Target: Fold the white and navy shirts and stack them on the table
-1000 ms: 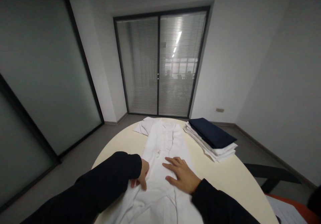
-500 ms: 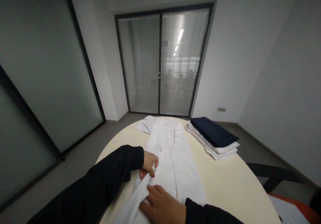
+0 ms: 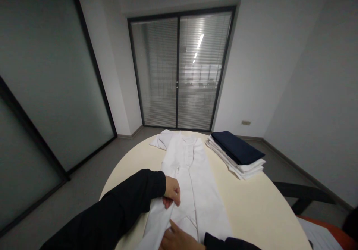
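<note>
White garment (image 3: 205,183) on the round counter (image 3: 257,205), left hand (image 3: 172,188) pinching a fold

Head view, as I read it from my remote station. Garment lies lengthwise, from near the counter's far edge down past the bottom of the frame. Neckline at the far end; a short sleeve (image 3: 159,141) spreads toward the far left edge. Left side of the cloth is raised in a fold angled toward the near edge.

Left hand: fingers clamped on the fold, thumb against them. Right hand (image 3: 181,239): nearer the bottom of the frame, touching the same fold lower down; its fingers are partly hidden, so I cannot tell whether they are closed on it.

I also log a white folded stack (image 3: 248,171) by the counter's far right edge, well apart from both hands, with a navy folded cloth (image 3: 237,147) on top.
</note>
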